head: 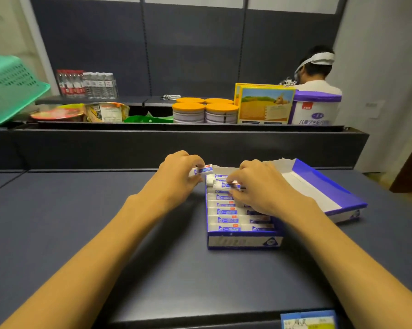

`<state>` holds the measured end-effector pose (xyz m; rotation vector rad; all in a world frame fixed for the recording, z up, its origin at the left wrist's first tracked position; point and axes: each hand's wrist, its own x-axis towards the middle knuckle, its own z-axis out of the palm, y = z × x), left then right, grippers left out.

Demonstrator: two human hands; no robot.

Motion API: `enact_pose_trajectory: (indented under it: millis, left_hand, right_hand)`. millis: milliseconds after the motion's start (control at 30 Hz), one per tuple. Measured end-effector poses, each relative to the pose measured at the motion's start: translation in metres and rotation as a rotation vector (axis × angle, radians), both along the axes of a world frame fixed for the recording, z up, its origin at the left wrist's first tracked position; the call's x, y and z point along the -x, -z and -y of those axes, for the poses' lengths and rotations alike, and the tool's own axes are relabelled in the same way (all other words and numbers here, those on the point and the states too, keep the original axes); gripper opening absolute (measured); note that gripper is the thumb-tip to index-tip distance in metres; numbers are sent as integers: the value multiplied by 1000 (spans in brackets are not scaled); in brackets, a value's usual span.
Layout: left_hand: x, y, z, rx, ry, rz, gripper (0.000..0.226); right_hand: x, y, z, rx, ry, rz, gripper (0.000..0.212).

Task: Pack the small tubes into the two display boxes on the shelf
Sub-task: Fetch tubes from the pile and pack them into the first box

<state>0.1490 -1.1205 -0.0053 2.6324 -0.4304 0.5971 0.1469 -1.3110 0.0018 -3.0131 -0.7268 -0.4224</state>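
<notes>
A blue and white display box [244, 241] sits on the dark shelf, filled with several rows of small white-and-blue tubes [226, 220]. Its opened lid or a second box [328, 193] lies tilted at its right. My left hand [176, 172] pinches one small tube [201, 171] just left of the box's far corner. My right hand [259, 184] is over the box's far rows, fingers pinching another tube [226, 185] that lies at the top of the rows.
The dark shelf top [105, 222] stretches left and toward me. Behind a raised ledge stand orange-lidded cans [205, 111], a yellow carton [265, 104], a purple tub [315, 108], noodle bowls [81, 112], bottles and a green basket [8, 89]. A person stands at back right.
</notes>
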Motion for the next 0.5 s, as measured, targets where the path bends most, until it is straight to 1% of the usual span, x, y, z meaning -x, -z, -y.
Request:
enact_pose_trajectory:
  millis: [300, 500]
  left_hand:
    - [9, 2, 2, 36, -107, 3, 23]
    - [9, 5, 6, 52, -123, 9, 27]
  right_hand:
    - [-9, 4, 0, -10, -149, 18, 31]
    - [-13, 9, 5, -23, -174, 11, 35]
